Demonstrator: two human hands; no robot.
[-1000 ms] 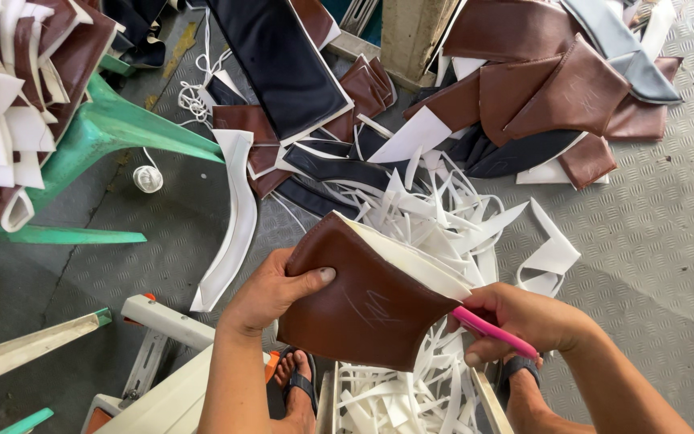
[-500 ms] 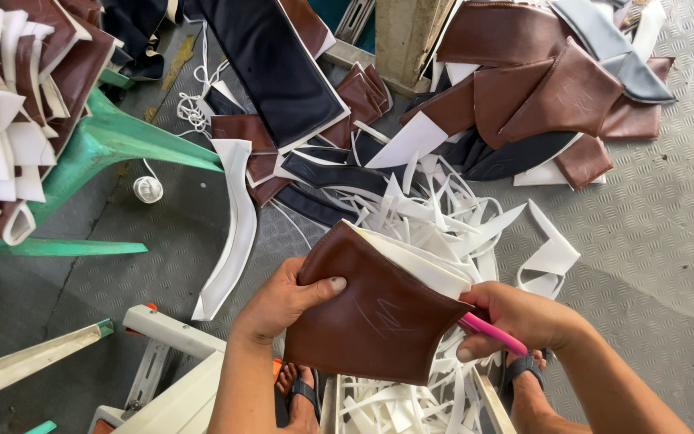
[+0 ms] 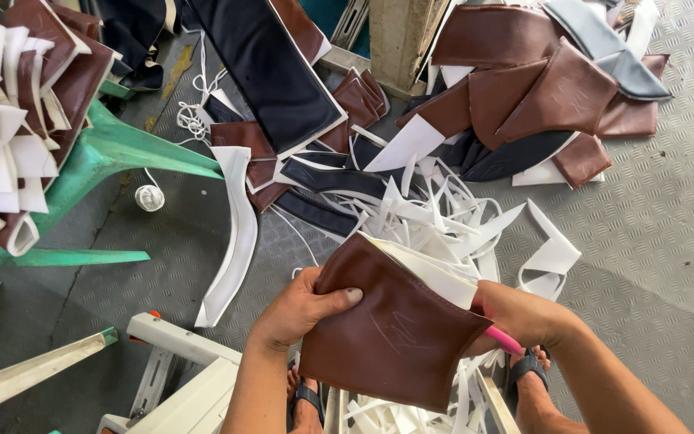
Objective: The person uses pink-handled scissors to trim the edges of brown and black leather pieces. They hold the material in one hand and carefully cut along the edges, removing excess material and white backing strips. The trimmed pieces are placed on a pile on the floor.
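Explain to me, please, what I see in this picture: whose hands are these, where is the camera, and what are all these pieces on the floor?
The picture comes from one camera worn on a person's head, looking down, so the two bare hands are that person's own.

The left hand grips the left edge of a brown leather-like piece with a white foam backing. The right hand holds the right edge and also a pink-handled tool; its working end is hidden, so I cannot say what tool it is.

Beneath lies a patterned metal floor. On it are a heap of white foam strips, more brown pieces and a long dark navy piece. At the left, a green plastic chair carries a stack of brown and white pieces. The person's sandalled feet show at the bottom.
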